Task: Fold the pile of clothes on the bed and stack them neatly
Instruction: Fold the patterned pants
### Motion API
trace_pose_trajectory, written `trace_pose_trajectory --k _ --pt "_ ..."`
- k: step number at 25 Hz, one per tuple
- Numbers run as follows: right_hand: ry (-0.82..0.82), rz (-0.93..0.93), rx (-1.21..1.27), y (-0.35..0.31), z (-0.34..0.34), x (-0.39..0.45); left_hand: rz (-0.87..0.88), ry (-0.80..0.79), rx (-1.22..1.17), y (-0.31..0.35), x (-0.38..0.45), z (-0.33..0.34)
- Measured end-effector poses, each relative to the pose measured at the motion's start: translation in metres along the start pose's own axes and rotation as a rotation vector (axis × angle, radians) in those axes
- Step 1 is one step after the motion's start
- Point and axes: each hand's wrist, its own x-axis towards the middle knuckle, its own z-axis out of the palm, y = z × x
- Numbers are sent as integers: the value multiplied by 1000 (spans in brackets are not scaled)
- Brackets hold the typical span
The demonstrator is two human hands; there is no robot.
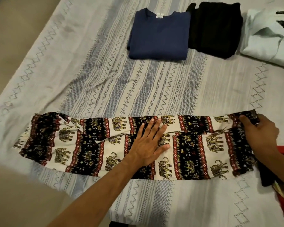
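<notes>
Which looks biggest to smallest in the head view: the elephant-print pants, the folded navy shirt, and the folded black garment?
1. Elephant-print pants, clearly largest, though nearest the camera.
2. Navy shirt and black garment: look alike in size, so I won't rank them.

One head-worn wide-angle view looks forward and steeply down at the bed (pixel 154 89) from close, near edge lowest

Elephant-print trousers (pixel 193 149) lie lengthwise along the bed (pixel 88 79) near edge. Left hand (pixel 148 145) presses flat on their middle. Right hand (pixel 259 133) grips their right end. Folded navy shirt (pixel 159 35), black garment (pixel 215 28) and pale shirt (pixel 269 40) lie along the far edge.
</notes>
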Motion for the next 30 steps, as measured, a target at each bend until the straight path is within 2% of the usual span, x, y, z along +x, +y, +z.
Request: trace_pose_trajectory --k 2,5,8,10,14,19,21,25,27,28,30 --pt "-50 -105 -9 -43 -1 -27 -49 -20 -262 3 -2 -20" --pt "-166 -268 -9 -111 16 -88 -211 -34 -800 8 -9 -61" --pt "-290 -419 -38 -172 65 -155 -411 75 -1470 -11 -28 -101" --pt "-346 -504 -76 -204 113 -191 -479 151 -1851 -43 -51 -121" --pt "-541 -537 -144 -263 234 -262 -531 297 -2153 -143 -123 -151" --pt "-843 -204 33 -332 342 -341 -652 327 -2163 -273 -180 -160" --pt "-911 -137 -37 -339 361 -359 -695 292 -2120 -303 -189 -156" --pt "-876 -504 -918 -305 360 -377 -695 132 -1908 -320 -192 -151" --pt "-875 -566 -1060 -277 356 -383 -747 130 -1648 -317 -187 -152" --pt "-814 -646 -1096 -263 356 -385 -797 161 -1463 -316 -181 -147" --pt "-677 -794 -1117 -248 354 -391 -782 247 -1106 -316 -171 -142"
